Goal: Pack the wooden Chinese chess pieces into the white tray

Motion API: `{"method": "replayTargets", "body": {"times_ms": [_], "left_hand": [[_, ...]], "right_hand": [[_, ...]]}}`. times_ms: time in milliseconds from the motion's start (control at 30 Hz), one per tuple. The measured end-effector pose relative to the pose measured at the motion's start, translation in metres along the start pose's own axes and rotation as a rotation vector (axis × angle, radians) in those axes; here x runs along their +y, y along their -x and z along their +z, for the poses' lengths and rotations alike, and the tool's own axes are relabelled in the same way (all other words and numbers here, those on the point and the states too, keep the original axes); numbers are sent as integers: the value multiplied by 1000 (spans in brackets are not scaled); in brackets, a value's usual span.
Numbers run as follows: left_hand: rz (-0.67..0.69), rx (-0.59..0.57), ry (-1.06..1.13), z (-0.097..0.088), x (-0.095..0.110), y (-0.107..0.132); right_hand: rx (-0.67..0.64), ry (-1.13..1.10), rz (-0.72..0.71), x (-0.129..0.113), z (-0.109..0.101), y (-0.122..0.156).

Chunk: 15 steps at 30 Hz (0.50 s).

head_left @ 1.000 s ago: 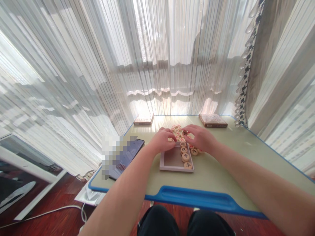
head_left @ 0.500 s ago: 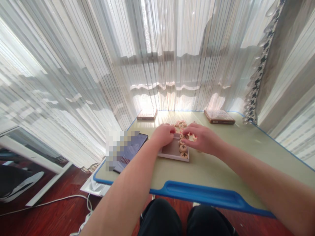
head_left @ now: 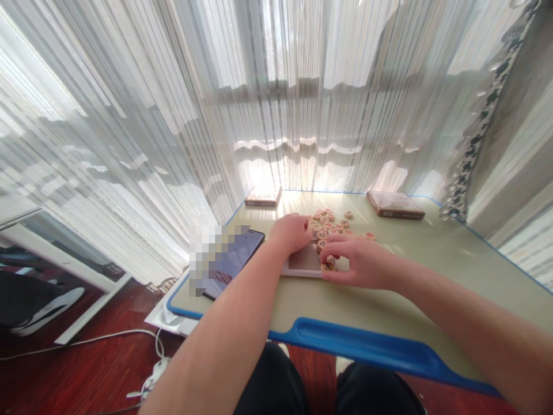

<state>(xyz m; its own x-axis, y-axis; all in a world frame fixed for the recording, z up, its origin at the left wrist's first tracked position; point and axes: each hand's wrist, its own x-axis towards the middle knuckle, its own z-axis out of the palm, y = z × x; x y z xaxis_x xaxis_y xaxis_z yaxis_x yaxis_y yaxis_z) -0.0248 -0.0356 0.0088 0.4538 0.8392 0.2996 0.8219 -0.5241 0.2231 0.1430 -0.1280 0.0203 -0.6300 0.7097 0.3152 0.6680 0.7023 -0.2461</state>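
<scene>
Wooden disc [head_left: 329, 267] sits in the right hand [head_left: 360, 262].

Worn on head, facing forward and down. Looking from above knees [head_left: 272, 383], over table [head_left: 453, 253], to curtain [head_left: 302, 115] behind. Set near, catching forearms [head_left: 235, 308] from lower frame, left hand [head_left: 292, 233] and right hand [head_left: 360, 262] just below mid-frame. Wide in coverage, reaching floor [head_left: 99, 369] at lower left.
</scene>
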Motion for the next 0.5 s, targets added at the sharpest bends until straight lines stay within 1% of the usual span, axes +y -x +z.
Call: {"method": "replayTargets", "body": {"times_ms": [200,367,500], "left_hand": [[1,0,-43,-1,1,1],[11,2,-60,0,0,-1],[9,-8,-82,-1,0,-1]], "right_hand": [[-29,-34,38,7,0,0],[-56,-75,19,5,-2,0],[-49,-97,2,3,-5,0]]}}
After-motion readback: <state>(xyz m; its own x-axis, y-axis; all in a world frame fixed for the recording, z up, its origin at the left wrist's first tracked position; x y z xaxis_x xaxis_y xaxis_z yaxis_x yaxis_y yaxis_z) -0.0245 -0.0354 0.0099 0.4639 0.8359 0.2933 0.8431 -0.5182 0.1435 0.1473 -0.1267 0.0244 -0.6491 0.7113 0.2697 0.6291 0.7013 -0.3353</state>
